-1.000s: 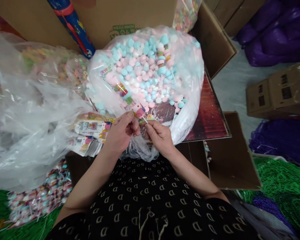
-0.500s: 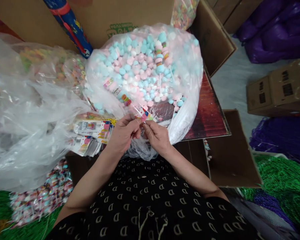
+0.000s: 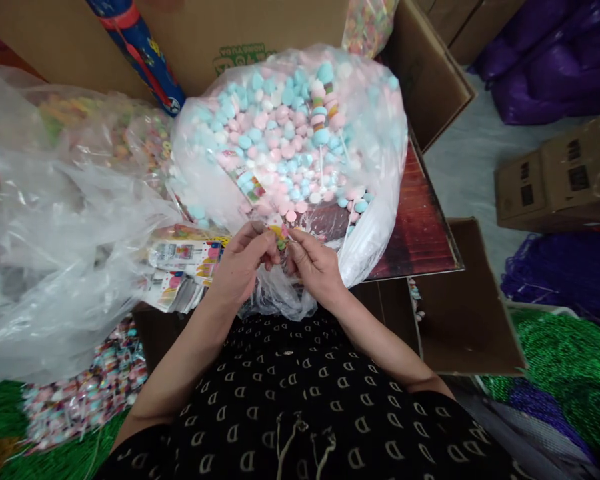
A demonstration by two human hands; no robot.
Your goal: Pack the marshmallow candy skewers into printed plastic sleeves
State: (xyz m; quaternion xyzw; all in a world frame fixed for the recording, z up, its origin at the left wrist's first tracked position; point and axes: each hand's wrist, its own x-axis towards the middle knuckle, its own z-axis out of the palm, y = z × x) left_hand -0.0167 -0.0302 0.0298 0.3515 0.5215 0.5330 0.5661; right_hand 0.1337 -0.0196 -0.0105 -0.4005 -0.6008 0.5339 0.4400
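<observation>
A small printed wrapper [image 3: 251,183] with colourful candy inside slants up and left from my hands. My left hand [image 3: 247,257] pinches its lower end, and my right hand [image 3: 314,262] is closed on the same end, close beside the left. Behind them lies a big clear bag [image 3: 370,147] full of pink, blue and white candies [image 3: 280,137]. Candy skewers [image 3: 321,117] rest on top of these. Printed wrappers [image 3: 187,257] are stacked left of my left hand. My fingertips partly hide the wrapper's lower end.
Another plastic bag [image 3: 75,220] spreads over the left side. An open cardboard box [image 3: 465,307] stands at the right, below the red tabletop [image 3: 423,233]. A blue tube [image 3: 145,60] leans at the back. Wrapped candies [image 3: 90,400] lie at lower left.
The wrapper has turned, showing a different face, and its lower end has shifted slightly left. My fingertips have moved a little apart.
</observation>
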